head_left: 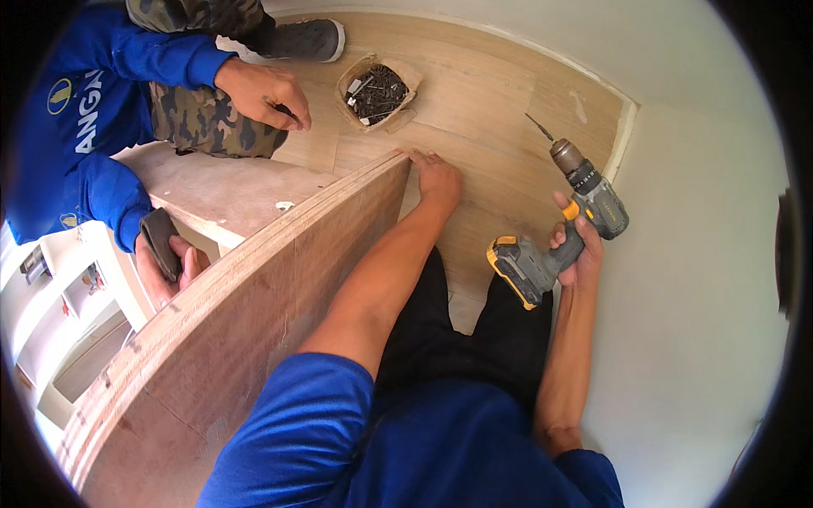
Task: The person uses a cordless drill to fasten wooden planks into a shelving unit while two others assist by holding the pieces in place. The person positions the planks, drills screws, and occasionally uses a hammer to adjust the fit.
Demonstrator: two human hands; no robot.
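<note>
My right hand (584, 250) is wrapped round the handle of a grey and yellow cordless drill (603, 207), held up near the wall with its thin bit pointing up and to the left. At the far end of a long plywood panel (279, 262), which stands on edge, my left hand (439, 179) grips the corner, its fingertips on the edge. Part of that hand's grip is hidden. A second wooden board (229, 186) meets the panel from its left side.
Across the panel, a co-worker in a blue top (93, 110) and camouflage trousers holds a dark, flat object (161, 241) in one hand; their other hand (267, 93) hangs loosely. An open box of dark screws (377, 93) sits on the wood floor. The white wall (694, 254) rises close on my right.
</note>
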